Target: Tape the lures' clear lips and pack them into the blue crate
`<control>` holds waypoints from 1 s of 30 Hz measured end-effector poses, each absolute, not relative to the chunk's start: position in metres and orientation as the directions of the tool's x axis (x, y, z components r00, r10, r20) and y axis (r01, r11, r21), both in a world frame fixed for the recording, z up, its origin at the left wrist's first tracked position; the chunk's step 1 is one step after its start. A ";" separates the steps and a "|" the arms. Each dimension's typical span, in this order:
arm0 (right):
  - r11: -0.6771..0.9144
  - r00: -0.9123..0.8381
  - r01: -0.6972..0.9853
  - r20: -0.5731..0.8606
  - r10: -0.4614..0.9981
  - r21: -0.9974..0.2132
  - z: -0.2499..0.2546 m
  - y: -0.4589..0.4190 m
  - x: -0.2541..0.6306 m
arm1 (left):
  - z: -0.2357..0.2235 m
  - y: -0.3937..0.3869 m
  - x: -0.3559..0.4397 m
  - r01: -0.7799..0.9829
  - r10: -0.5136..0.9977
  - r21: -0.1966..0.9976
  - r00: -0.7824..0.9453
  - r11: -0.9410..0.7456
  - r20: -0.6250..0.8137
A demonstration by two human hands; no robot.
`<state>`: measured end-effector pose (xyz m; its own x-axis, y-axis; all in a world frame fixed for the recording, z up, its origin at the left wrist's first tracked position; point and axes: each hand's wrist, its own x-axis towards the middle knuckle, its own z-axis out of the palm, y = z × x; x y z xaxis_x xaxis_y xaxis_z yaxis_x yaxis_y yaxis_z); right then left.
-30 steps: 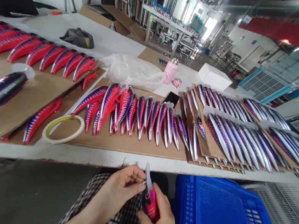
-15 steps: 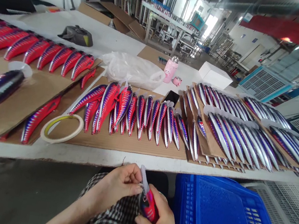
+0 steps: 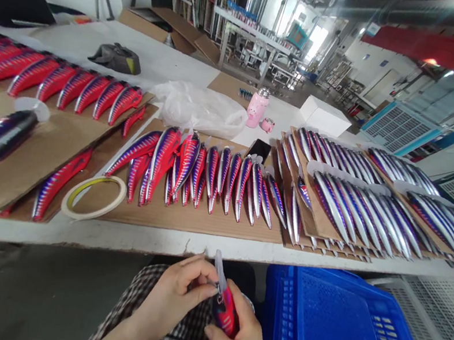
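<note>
My right hand [image 3: 245, 334] is wrapped round a red and dark fishing lure [image 3: 226, 317] over my lap, its clear lip [image 3: 220, 265] pointing up. Thumb and forefinger of my left hand [image 3: 176, 293] pinch at the lure's nose, beside the base of the lip. A bit of metal shows at those fingertips, too small to name. On the table beyond, a row of similar purple and red lures [image 3: 231, 182] lies on cardboard [image 3: 183, 221].
A blue plastic crate [image 3: 333, 335] stands at my right. A tape roll [image 3: 93, 197] lies near the table edge. More lures [image 3: 360, 214] lie on stacked cardboard to the right, and red-bellied ones [image 3: 49, 80] to the left. Behind are a plastic bag [image 3: 198, 107] and a pink bottle [image 3: 257, 107].
My left wrist has turned slightly, with the fingertips still at the lure's nose. The lure in my right hand has barely moved.
</note>
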<state>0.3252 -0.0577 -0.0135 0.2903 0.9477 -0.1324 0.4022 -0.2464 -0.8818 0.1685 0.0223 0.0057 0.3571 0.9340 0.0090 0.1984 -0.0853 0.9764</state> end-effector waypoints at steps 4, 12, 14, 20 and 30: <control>-0.249 0.311 0.433 -0.116 0.943 -0.866 -0.015 -0.059 0.326 | 0.010 0.020 0.169 0.269 0.929 0.954 0.370 -0.135 0.027; -0.219 0.324 0.493 -0.056 0.944 -0.842 -0.020 -0.059 0.326 | 0.016 0.019 0.172 0.412 0.939 0.905 0.341 -0.104 -0.047; -0.213 0.328 0.495 -0.046 0.944 -0.842 -0.022 -0.060 0.326 | 0.018 0.019 0.174 0.410 0.938 0.910 0.333 -0.058 -0.090; -0.176 0.298 0.496 -0.024 0.954 -0.850 -0.026 -0.061 0.329 | 0.026 0.021 0.177 0.332 0.928 0.941 0.325 0.065 -0.179; -0.119 0.139 0.595 -0.044 0.989 -0.795 -0.024 -0.060 0.346 | 0.018 0.023 0.171 0.261 0.902 0.952 0.354 0.157 -0.246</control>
<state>0.3457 -0.0600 -0.0244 0.1388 0.9893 -0.0443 0.5946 -0.1190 -0.7952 0.1714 0.0226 0.0176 0.3536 0.9024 -0.2462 0.2614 0.1574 0.9523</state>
